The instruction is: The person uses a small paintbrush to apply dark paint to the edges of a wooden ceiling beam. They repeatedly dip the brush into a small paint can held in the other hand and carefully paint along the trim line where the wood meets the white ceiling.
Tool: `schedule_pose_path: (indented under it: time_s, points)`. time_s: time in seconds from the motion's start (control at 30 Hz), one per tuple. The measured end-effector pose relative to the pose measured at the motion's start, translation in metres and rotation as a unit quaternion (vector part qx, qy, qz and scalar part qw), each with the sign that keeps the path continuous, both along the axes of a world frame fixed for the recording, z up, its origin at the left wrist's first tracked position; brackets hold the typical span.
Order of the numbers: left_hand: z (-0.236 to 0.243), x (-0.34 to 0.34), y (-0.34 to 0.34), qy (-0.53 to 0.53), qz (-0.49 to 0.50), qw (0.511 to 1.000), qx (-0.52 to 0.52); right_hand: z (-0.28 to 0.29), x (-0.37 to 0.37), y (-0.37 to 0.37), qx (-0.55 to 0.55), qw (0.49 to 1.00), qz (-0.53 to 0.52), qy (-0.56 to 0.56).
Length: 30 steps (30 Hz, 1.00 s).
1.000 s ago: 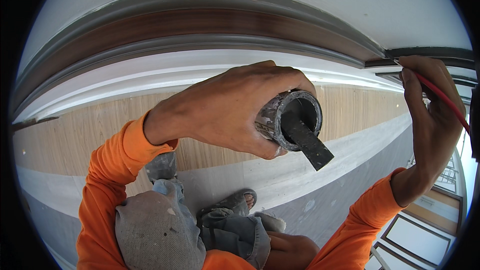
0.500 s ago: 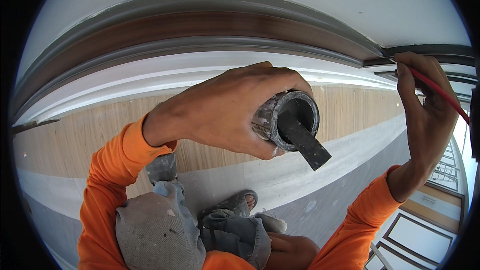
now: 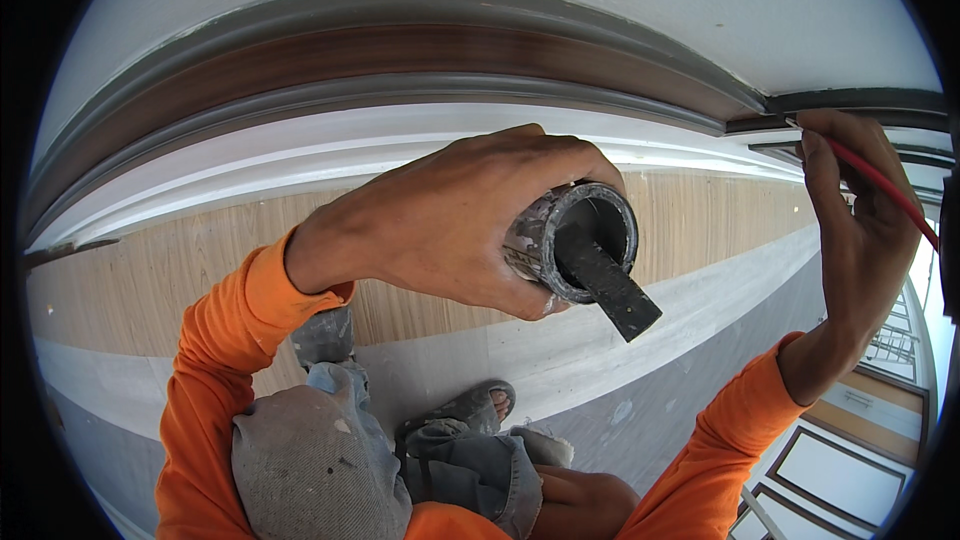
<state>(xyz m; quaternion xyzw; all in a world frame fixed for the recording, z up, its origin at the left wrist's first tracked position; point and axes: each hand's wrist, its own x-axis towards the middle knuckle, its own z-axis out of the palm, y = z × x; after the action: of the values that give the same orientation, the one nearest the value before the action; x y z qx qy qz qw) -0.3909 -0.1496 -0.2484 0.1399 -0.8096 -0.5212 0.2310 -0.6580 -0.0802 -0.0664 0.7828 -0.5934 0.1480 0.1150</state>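
Observation:
My left hand is wrapped around a small paint-smeared round container, held up at mid-frame with its mouth turned toward the right. A flat black stick pokes out of the container. My right hand is raised at the right edge and pinches a thin red-handled brush. The brush tip touches the dark grey trim where it meets the white surface above. Both sleeves are orange.
A long grey and brown moulding curves across the top under a white surface. Below it run a white band, a wood-grain panel and a grey floor. My paint-stained knees and a sandalled foot are below; panelled frames lie lower right.
My right hand has edged the brush tip slightly left along the grey trim. The left hand and its container have stayed nearly still.

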Motion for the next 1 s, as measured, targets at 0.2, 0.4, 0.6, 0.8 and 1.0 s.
schedule_pose_path:
  time_s: [0.2, 0.4, 0.6, 0.8, 1.0]
  points:
    - [0.001, 0.000, 0.001, -0.001, 0.001, 1.000, 0.004, -0.001, 0.013, -0.003, 0.035, 0.998, 0.051, -0.026]
    - [0.002, 0.001, 0.000, 0.003, 0.002, 1.000, 0.008, -0.007, 0.002, -0.002, 0.029, 0.993, 0.085, -0.075]
    - [0.006, 0.000, 0.000, 0.010, 0.009, 1.000, -0.001, -0.021, -0.010, 0.016, -0.045, 0.991, -0.010, -0.127]
    - [0.007, -0.002, -0.001, 0.017, 0.021, 1.000, -0.013, -0.074, -0.019, 0.012, -0.154, 0.976, 0.053, -0.147]
    - [0.008, -0.007, -0.003, -0.002, 0.018, 1.000, 0.023, -0.088, -0.016, 0.007, -0.263, 0.952, 0.057, -0.146]
